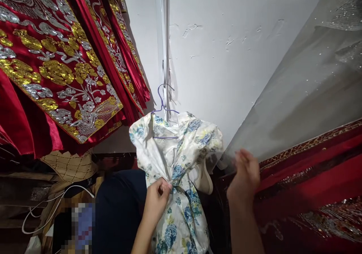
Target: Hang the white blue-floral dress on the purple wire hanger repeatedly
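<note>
A white dress with blue and yellow flowers (194, 131) hangs on a thin purple hanger (166, 110), whose hook is up near a pale vertical pole. At the dress's gathered waist, my left hand (160, 193) pinches the fabric between thumb and fingers. The dress's neckline gapes above that pinch, and its lower skirt runs out of view at the bottom. My right hand (244, 174) is held away from the dress, to its right. Its fingers are raised, loosely bent and slightly blurred, with nothing seen in them.
Red garments with gold and silver embroidery (59, 73) hang at the left. A sheer greyish fabric (299, 91) and red cloth (311, 178) fill the right side. White shoes (207, 180) show behind the dress. A white cable (60, 195) lies at lower left.
</note>
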`<state>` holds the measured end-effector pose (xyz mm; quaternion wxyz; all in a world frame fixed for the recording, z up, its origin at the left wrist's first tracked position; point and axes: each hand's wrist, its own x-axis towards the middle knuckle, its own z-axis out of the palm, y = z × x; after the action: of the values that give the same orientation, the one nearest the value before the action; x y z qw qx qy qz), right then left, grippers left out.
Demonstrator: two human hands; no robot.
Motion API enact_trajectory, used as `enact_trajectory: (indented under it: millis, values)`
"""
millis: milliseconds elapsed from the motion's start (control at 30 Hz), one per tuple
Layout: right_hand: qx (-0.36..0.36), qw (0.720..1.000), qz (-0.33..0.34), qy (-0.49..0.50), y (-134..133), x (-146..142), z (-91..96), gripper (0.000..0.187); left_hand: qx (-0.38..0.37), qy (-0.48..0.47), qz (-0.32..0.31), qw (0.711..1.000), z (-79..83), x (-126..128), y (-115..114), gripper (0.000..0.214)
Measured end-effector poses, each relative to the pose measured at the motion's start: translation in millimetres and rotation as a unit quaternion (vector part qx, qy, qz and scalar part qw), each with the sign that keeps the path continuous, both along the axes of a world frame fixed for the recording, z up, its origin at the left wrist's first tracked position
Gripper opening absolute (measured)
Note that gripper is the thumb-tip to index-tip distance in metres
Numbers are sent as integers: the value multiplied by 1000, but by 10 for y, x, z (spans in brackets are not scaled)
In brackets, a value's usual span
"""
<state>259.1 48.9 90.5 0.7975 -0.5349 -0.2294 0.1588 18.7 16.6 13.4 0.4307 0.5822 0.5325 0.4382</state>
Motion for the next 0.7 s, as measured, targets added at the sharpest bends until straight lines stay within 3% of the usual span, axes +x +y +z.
enact_trajectory:
  millis: [33,67,100,133,200,233,267,367,500,600,700]
  values:
    - [-13,1000,-20,8,-148,-72,-137,33,-12,-22,-5,1000,-44,14,-70,37]
    - [-35,999,3,11,-281,-159,-266,26,-24,-46,-12,999,-64,28,-124,38]
    - [-84,991,102,-3,-390,-257,-381,22,-36,-69,-21,997,-61,41,-162,39]
    - [-133,960,243,-33,-469,-361,-475,21,-48,-88,-30,995,-39,53,-184,39]
    - [-180,847,490,-98,-533,-571,-598,23,-65,-115,-46,990,37,67,-195,40]
    - [-178,800,560,-123,-527,-669,-634,25,-68,-124,-46,989,78,69,-193,40]
    - [-165,777,591,-141,-505,-760,-660,27,-65,-132,-39,988,113,66,-192,40]
    - [-126,791,581,-144,-419,-971,-719,10,-60,-152,-9,986,188,34,-189,44]
    - [-113,808,563,-132,-384,-1084,-782,25,-110,-207,2,972,383,-26,-43,43]
    - [-113,833,513,-174,-312,-1054,-803,28,-125,-299,-5,946,809,-53,291,41]
    - [-119,853,473,-189,-105,-949,-844,30,-59,-354,7,933,1448,-48,671,35]
